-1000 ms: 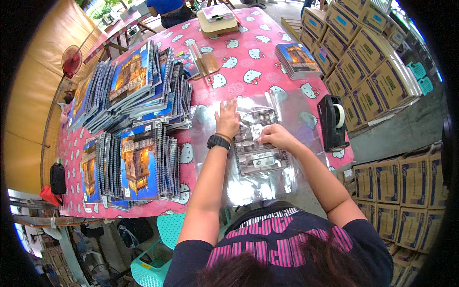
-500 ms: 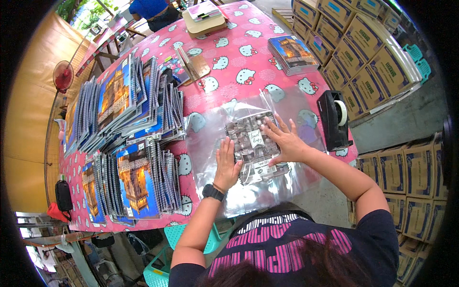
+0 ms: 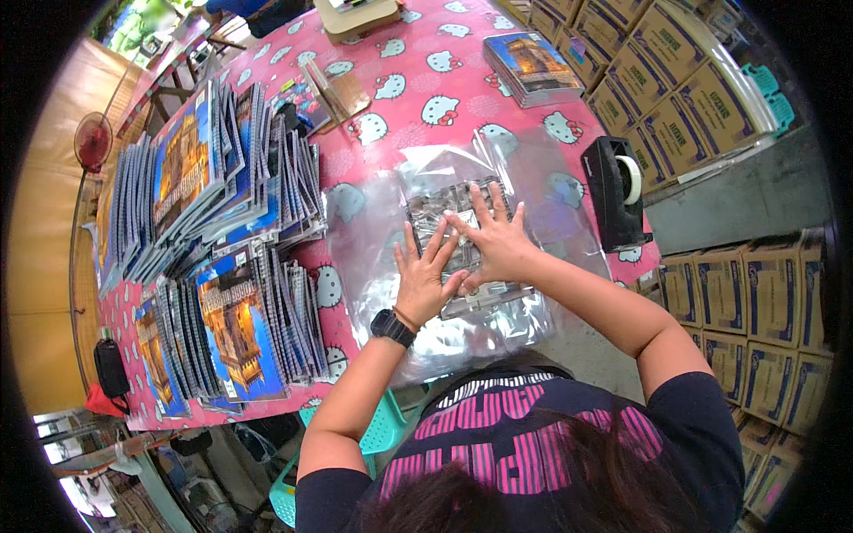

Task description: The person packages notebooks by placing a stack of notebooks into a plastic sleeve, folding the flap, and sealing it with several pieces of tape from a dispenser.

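A notebook with a grey patterned cover [image 3: 426, 204] lies beneath clear plastic film [image 3: 369, 258] on the pink table. Both my hands press flat on the film over it. My left hand [image 3: 425, 277] has its fingers spread across the cover's left part. To the right, my right hand [image 3: 498, 244] lies with fingers fanned, its thumb near the left thumb. Neither hand grips anything. Glare on the film and my hands hide much of the cover.
Stacks of spiral notebooks [image 3: 235, 320] fill the table's left side. A black tape dispenser [image 3: 613, 200] stands right of the film, with a pile of notebooks [image 3: 533, 69] behind. Cardboard boxes [image 3: 693, 107] line the right. A teal stool [image 3: 384, 422] is below the near edge.
My hands have come closer together over the middle of the notebook, from its left and right sides. Left fingers are now spread wider. The whole view has shifted slightly.
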The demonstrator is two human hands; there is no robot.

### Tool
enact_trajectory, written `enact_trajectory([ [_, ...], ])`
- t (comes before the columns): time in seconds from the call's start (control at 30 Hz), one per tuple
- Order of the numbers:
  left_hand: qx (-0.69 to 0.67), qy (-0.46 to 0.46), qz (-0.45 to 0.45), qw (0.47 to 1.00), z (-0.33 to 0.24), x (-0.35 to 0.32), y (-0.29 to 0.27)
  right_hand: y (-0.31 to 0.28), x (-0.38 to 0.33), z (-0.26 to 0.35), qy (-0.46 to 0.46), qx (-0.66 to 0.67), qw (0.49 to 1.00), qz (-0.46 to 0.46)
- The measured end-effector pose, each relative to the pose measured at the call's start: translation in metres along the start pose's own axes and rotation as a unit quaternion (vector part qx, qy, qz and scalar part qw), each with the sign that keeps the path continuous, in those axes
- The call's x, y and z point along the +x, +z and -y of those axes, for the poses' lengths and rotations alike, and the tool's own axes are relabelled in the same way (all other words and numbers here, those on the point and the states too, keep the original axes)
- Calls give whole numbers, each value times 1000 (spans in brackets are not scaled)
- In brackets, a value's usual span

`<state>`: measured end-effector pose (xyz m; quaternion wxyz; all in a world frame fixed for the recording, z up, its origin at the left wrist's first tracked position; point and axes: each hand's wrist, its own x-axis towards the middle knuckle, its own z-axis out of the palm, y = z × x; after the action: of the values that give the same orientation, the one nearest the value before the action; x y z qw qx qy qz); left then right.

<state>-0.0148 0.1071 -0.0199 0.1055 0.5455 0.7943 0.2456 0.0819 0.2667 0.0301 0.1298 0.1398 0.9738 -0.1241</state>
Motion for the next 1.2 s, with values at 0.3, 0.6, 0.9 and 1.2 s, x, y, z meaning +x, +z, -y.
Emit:
enact_trajectory([
  [0.3,117,27,17,993,-14,35,-5,35,-26,-5,-141,20,949,-281],
  [0.6,79,5,33,996,-14,31,-6,14,-155,-115,237,230,829,-451],
  [0.9,74,12,36,997,-18,39,-7,10,-161,-224,316,476,751,-330],
  [1.2,75,-6,52,996,-22,36,-11,22,-205,-190,251,571,670,-401],
])
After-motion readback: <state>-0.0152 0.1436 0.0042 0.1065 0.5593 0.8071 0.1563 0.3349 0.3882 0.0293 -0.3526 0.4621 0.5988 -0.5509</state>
